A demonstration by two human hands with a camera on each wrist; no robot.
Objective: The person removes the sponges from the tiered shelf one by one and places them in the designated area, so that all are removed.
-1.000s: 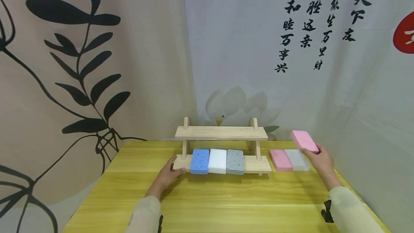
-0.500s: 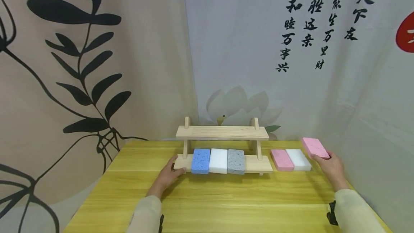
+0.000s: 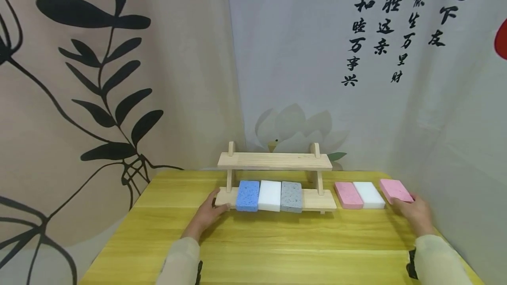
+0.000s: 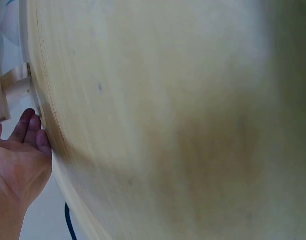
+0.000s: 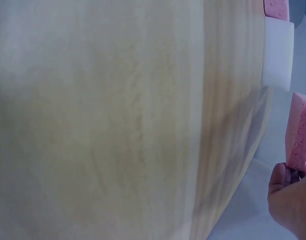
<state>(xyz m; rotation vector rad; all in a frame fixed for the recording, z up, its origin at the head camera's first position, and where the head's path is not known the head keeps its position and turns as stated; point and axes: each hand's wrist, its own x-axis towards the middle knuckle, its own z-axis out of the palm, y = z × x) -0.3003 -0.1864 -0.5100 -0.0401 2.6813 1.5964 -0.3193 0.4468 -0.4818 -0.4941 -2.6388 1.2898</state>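
Observation:
In the head view my right hand pinches a pink sponge by its near right corner. The sponge is tilted, just right of a white sponge, which lies beside another pink sponge. In the right wrist view, the held pink sponge stands out from my fingertips. My left hand holds the left end of a two-tier wooden rack, thumb along the front of its lower board. On that board lean a blue sponge, a white sponge and a grey sponge, side by side.
The rack stands toward the back of a yellow wood-grain table. A printed cloth hangs behind it, and a pale cloth hangs along the right side, close to the right hand.
My right hand has moved right and down with the pink sponge, from above the white sponge to its right. The left hand has kept its place on the rack.

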